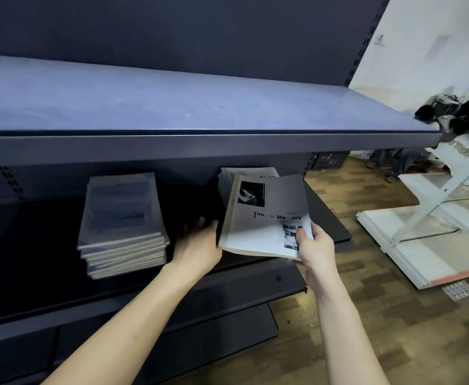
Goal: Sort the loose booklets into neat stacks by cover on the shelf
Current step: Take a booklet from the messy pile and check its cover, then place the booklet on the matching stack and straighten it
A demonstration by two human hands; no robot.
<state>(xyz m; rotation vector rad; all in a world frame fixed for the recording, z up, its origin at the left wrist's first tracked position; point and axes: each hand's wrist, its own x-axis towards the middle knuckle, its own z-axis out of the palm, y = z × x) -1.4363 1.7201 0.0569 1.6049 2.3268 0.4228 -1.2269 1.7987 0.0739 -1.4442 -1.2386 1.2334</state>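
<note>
Dark metal formed the shelf (255,276) on which the booklets were being sorted. I held a white booklet (263,218) with my right hand (315,245), thumb pinched on its near right corner and fingers beneath. Its cover carried a dark photo at the far left and the title "Time & Memory". It was tilted, and its far edge overlapped a stack of matching white booklets (251,171) further back on the shelf. My left hand (198,245) lay at the near left edge of the held booklet; the fingers reached into shadow, so I could not tell whether they gripped anything. To the left, apart from both hands, sat a stack of grey booklets (123,220), its edges slightly uneven. An upper shelf (172,104) overhung the work area.
</note>
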